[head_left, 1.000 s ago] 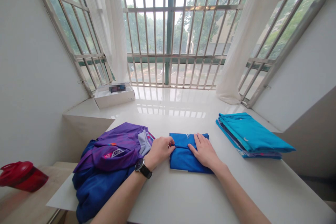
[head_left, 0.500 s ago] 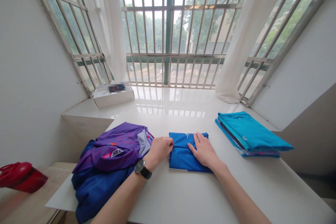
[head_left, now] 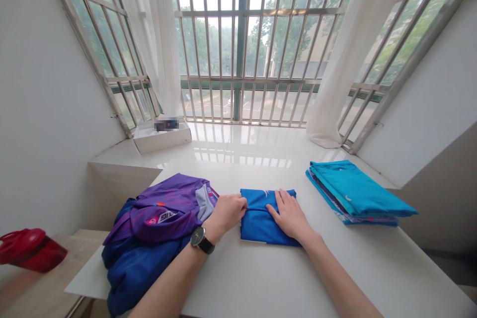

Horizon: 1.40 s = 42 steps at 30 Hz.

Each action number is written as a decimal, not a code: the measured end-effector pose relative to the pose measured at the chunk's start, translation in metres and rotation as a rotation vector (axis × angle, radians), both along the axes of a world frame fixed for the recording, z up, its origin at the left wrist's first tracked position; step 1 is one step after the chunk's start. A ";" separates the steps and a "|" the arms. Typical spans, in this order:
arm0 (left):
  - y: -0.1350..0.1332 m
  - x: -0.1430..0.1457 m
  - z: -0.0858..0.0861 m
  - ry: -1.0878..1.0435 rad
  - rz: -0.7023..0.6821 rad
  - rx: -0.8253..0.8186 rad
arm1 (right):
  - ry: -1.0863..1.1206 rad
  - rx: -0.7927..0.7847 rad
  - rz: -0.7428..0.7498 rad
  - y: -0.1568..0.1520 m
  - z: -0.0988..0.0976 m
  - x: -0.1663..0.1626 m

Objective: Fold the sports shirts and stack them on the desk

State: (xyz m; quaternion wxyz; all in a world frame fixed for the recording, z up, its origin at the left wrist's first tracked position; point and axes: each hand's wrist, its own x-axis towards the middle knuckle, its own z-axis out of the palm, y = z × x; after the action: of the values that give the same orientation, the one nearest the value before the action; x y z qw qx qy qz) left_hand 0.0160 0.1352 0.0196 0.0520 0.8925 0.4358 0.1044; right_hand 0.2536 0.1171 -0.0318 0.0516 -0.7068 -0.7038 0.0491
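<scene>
A blue shirt (head_left: 257, 226), folded into a small rectangle, lies flat on the white table (head_left: 238, 278) in front of me. My left hand (head_left: 230, 211) is closed at its left edge, pinching the fabric near the fold line; the fingertips are partly hidden. Spread over the right part of the same shirt, my right hand (head_left: 288, 212) rests flat with its fingers apart. To the left is a loose heap with a purple shirt (head_left: 164, 208) on top of dark blue clothing (head_left: 149, 268). On the right stands a stack of folded clothes (head_left: 365, 191), teal on top.
A white box (head_left: 162, 139) with a blurred item on it sits on the windowsill at the back left. White curtains (head_left: 335, 69) hang before the barred window (head_left: 238, 49). A red object (head_left: 35, 251) is at the far left, lower than the table.
Almost nothing differs. Both hands stay in the same places on the folded blue shirt, and the view has shifted very slightly.
</scene>
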 end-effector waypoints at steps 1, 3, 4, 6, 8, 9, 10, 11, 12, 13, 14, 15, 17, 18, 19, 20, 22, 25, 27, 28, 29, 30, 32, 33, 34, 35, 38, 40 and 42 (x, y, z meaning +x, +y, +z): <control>0.000 0.001 0.000 0.018 0.008 -0.004 | -0.002 0.005 -0.001 0.000 0.000 0.000; -0.002 0.004 0.001 0.053 0.033 -0.010 | -0.011 0.015 -0.002 -0.001 0.000 -0.001; -0.003 0.005 0.002 0.068 0.046 -0.012 | -0.015 0.019 -0.003 -0.001 0.000 -0.001; -0.004 0.008 0.003 0.086 0.063 -0.015 | -0.021 0.026 -0.002 -0.001 0.000 -0.002; -0.006 0.009 0.004 0.090 0.069 -0.021 | -0.019 0.028 0.003 -0.001 0.000 -0.002; -0.006 0.009 0.004 0.091 0.068 -0.028 | -0.017 0.029 0.005 -0.001 0.000 -0.002; -0.006 0.009 0.004 0.093 0.066 -0.035 | -0.014 0.030 0.005 -0.001 0.000 -0.002; -0.006 0.008 0.004 0.094 0.060 -0.043 | -0.011 0.032 0.006 -0.001 0.000 -0.002; -0.005 0.007 0.004 0.095 0.050 -0.051 | -0.009 0.033 0.006 -0.001 0.000 -0.002; -0.005 0.005 0.003 0.094 0.037 -0.057 | -0.008 0.032 0.006 -0.001 0.000 -0.002; -0.004 0.004 0.003 0.090 0.020 -0.063 | -0.009 0.030 0.007 -0.001 0.000 -0.002; -0.003 0.002 0.002 0.082 0.001 -0.067 | -0.009 0.028 0.008 -0.001 0.001 -0.003; -0.002 0.001 0.000 0.051 -0.036 -0.057 | -0.009 0.023 0.012 -0.002 0.001 -0.003; -0.002 0.001 -0.001 0.022 -0.049 -0.035 | -0.009 0.022 0.013 -0.002 0.002 -0.003; -0.003 0.002 -0.002 -0.015 -0.058 -0.006 | -0.009 0.021 0.013 -0.002 0.002 -0.003; -0.005 0.004 -0.004 -0.059 -0.065 0.029 | -0.011 0.021 0.013 -0.002 0.001 -0.004; -0.009 0.010 -0.008 -0.137 -0.096 0.085 | -0.020 0.022 0.011 -0.001 0.001 -0.004; -0.018 0.020 -0.015 -0.160 -0.197 0.096 | -0.031 0.025 0.012 -0.001 0.000 -0.003; -0.022 0.024 -0.018 -0.137 -0.236 0.087 | -0.024 0.030 0.018 -0.001 0.000 -0.001; -0.023 0.025 -0.018 -0.127 -0.242 0.080 | -0.020 0.035 0.023 -0.001 0.001 -0.001; -0.023 0.025 -0.018 -0.119 -0.243 0.075 | -0.020 0.047 0.029 -0.001 0.002 0.000; -0.023 0.025 -0.017 -0.113 -0.244 0.072 | -0.023 0.066 0.039 -0.002 0.004 0.000; -0.021 0.025 -0.016 -0.102 -0.251 0.073 | -0.028 0.132 0.074 -0.002 0.005 -0.001; -0.020 0.025 -0.016 -0.096 -0.254 0.077 | -0.023 0.166 0.104 -0.002 0.006 -0.003; -0.019 0.026 -0.017 -0.089 -0.253 0.081 | -0.012 0.189 0.145 -0.003 0.006 -0.005; -0.018 0.026 -0.018 -0.084 -0.252 0.082 | 0.004 0.196 0.191 -0.003 0.005 -0.006; -0.015 0.028 -0.021 -0.074 -0.242 0.075 | 0.037 0.135 0.287 -0.002 0.001 -0.006; -0.014 0.028 -0.022 -0.065 -0.237 0.069 | 0.031 0.086 0.280 0.000 -0.001 0.000; -0.013 0.028 -0.022 -0.054 -0.236 0.063 | 0.015 0.050 0.228 0.002 0.000 0.008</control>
State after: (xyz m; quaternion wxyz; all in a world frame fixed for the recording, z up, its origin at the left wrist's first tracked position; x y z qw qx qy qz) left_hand 0.0444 0.1222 -0.0024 0.0476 0.9356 0.3225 0.1354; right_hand 0.2613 0.1187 -0.0321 0.0683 -0.6201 -0.7804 0.0424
